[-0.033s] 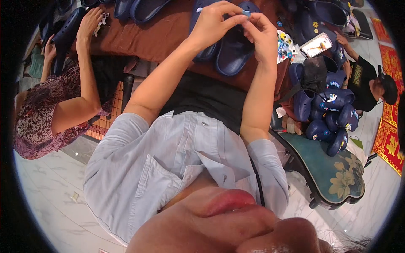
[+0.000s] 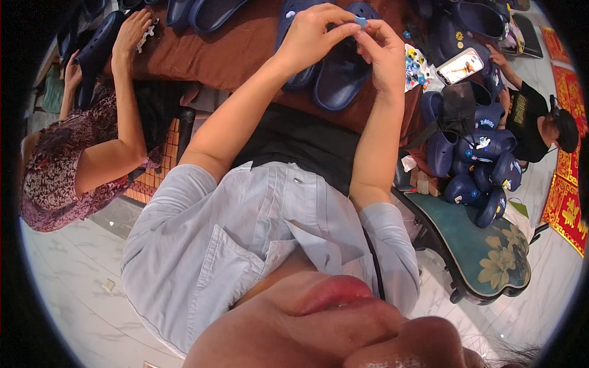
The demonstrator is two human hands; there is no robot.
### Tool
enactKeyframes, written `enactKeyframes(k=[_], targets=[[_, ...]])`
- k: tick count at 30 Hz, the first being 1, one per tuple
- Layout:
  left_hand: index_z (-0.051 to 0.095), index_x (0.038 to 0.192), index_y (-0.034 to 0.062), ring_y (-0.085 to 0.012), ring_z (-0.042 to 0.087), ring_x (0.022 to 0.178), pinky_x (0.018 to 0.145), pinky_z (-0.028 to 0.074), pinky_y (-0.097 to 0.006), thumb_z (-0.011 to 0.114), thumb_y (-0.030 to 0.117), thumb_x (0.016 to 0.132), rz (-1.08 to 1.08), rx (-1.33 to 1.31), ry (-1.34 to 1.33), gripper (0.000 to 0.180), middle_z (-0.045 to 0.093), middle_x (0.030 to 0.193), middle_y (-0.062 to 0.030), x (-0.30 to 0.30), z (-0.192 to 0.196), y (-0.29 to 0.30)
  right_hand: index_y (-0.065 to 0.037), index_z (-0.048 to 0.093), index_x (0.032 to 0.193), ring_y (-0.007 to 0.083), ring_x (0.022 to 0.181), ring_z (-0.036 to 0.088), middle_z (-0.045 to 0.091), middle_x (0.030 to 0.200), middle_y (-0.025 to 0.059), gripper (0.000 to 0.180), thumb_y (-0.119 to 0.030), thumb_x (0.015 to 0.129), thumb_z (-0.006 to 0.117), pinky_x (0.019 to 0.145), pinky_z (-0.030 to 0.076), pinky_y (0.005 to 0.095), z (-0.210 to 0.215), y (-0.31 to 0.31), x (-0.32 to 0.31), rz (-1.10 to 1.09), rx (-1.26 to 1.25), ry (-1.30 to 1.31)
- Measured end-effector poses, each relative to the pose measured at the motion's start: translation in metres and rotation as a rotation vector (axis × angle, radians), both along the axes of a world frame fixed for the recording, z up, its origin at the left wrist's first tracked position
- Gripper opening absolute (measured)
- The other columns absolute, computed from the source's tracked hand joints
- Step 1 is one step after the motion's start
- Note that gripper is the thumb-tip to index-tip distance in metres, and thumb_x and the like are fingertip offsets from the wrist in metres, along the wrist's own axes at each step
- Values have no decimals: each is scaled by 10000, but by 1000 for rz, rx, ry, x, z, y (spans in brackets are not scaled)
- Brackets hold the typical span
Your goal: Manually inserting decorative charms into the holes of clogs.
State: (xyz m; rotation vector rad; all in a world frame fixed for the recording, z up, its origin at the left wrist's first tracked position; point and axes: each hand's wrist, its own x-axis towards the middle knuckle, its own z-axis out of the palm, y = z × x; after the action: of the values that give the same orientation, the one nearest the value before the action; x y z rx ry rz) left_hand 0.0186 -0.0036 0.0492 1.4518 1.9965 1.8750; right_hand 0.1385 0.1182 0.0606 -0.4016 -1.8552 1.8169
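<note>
Between my two hands, above the brown-covered table, is a small light-blue shoe charm [image 2: 360, 22]. My left hand [image 2: 313, 38] pinches it from one side with thumb and fingers. On the other side, the fingertips of my right hand [image 2: 381, 52] are closed on it too. Its far face is hidden by the fingers. Under the hands a pair of navy clogs lies on the cloth, the right clog [image 2: 342, 84] partly covered by my hands and the left clog [image 2: 293, 24] mostly behind my left hand.
Right of my hands lie loose colourful charms [image 2: 417, 66] and a lit phone [image 2: 460, 66]. Decorated navy clogs [image 2: 485, 144] are heaped beside a teal padded stool [image 2: 472, 236]. A co-worker at left handles a navy clog [image 2: 101, 40]; another person in black [image 2: 529, 122] is at far right.
Both hands have shifted very slightly, and a little more of the blue charm shows between the fingertips. The grip stays the same.
</note>
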Motion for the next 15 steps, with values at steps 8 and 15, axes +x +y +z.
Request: enactKeyframes(k=[8,15], targets=[[715,1119,98,-277,660,940,808,517,-359,693,211,886,178,-44,309,260,700,1016,-135,-10,-4,-21,-19,671,972,88,679,565,633,805,-4,180,-109,839,754,611,443,234,-10,41,30,-247,173,-56],[711,886,26,-326,705,771,695,535,-403,625,523,900,356,-593,31,505,706,806,-186,-67,-31,-45,-20,674,976,322,827,672,687,880,164,232,-206,841,706,733,500,427,-47,96,79,-681,969,-678]])
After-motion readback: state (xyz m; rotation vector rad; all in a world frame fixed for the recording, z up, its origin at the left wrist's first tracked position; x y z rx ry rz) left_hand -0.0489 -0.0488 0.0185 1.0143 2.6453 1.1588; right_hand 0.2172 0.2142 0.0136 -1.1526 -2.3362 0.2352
